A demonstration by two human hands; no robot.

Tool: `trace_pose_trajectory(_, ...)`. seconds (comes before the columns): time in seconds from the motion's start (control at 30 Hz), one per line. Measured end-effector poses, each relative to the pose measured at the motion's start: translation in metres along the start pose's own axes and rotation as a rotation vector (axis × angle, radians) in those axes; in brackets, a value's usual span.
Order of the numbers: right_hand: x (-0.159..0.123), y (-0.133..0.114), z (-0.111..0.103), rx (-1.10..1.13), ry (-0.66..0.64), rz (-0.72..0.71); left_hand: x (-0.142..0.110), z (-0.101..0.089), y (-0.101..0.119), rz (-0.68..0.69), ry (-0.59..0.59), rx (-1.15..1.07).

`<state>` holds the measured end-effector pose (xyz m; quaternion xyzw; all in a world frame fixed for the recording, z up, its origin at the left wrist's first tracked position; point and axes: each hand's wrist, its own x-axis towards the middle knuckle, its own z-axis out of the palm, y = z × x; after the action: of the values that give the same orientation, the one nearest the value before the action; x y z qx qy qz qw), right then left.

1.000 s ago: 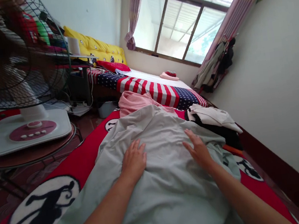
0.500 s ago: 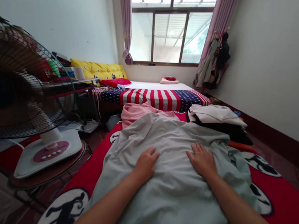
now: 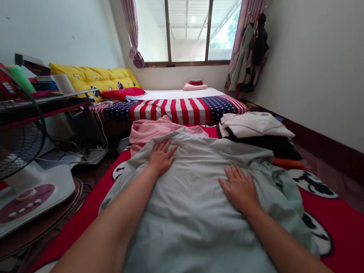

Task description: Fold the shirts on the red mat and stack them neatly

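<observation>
Touching the grey-green garment [image 3: 193,224] with left hand [image 3: 162,158] and right hand [image 3: 241,189], spread flat, grasping nothing, with the left nearer to its far end. As for the garment, lying between left and right edges of the red blanket [image 3: 343,227], pointing lengthwise, narrower end away, toward the far edge.

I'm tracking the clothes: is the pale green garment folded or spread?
Spread: the garment lies wide and wrinkled across the red cover, left hand and right hand resting on it.
</observation>
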<state>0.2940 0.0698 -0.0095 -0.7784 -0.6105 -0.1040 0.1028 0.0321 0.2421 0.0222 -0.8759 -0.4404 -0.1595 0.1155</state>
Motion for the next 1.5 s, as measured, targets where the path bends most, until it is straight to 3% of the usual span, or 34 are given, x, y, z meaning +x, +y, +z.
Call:
trace_pose_trajectory(0.17, -0.001, 0.000, -0.003, 0.017, -0.019, 0.001, 0.021, -0.001, -0.013, -0.125, -0.153, 0.050)
trace_pose_trajectory(0.27, -0.002, -0.002, -0.005, 0.024, -0.022, 0.004, 0.034, -0.019, 0.001, -0.169, -0.250, 0.064)
trace_pose_trajectory(0.33, -0.002, -0.002, -0.006, 0.027, -0.016, 0.009, 0.033, -0.033, 0.022, -0.159, -0.267, 0.061)
trace_pose_trajectory(0.43, -0.002, -0.003, -0.005, 0.040, -0.015, 0.012, 0.000, -0.051, 0.062, -0.076, -0.277, 0.005)
trace_pose_trajectory(0.53, -0.002, -0.003, -0.004, 0.054, -0.018, 0.018, -0.061, -0.060, 0.084, 0.104, -0.289, -0.213)
trace_pose_trajectory(0.6, -0.001, -0.004, -0.005, 0.053, -0.030, 0.025, -0.101, -0.059, 0.077, 0.148, -0.334, -0.268)
trace_pose_trajectory(0.67, 0.000, -0.004, -0.009, 0.044, -0.077, 0.018, -0.128, -0.054, 0.055, 0.037, -0.343, -0.183)
trace_pose_trajectory(0.77, -0.008, 0.001, -0.018, 0.047, -0.211, -0.048, -0.139, -0.049, 0.019, -0.090, -0.344, -0.075)
trace_pose_trajectory(0.83, -0.022, 0.009, -0.027, 0.070, -0.295, -0.132, -0.134, -0.050, 0.008, -0.109, -0.371, -0.043)
trace_pose_trajectory(0.93, -0.057, 0.030, -0.041, 0.110, -0.364, -0.259, -0.126, -0.056, 0.016, -0.179, -0.416, -0.004)
trace_pose_trajectory(1.07, -0.107, 0.058, -0.068, 0.245, -0.377, -0.339, -0.132, -0.071, 0.048, -0.238, -0.441, 0.003)
trace_pose_trajectory(1.13, -0.127, 0.066, -0.084, 0.311, -0.291, -0.266, -0.142, -0.078, 0.060, -0.177, -0.441, -0.040)
trace_pose_trajectory(1.27, -0.157, 0.076, -0.104, 0.194, -0.092, 0.075, -0.166, -0.079, 0.065, -0.076, -0.437, -0.136)
trace_pose_trajectory(1.37, -0.173, 0.085, -0.104, 0.064, -0.115, 0.198, -0.178, -0.072, 0.061, -0.108, -0.405, -0.121)
trace_pose_trajectory(1.5, -0.184, 0.095, -0.098, 0.048, -0.157, 0.250, -0.181, -0.066, 0.060, -0.127, -0.364, -0.111)
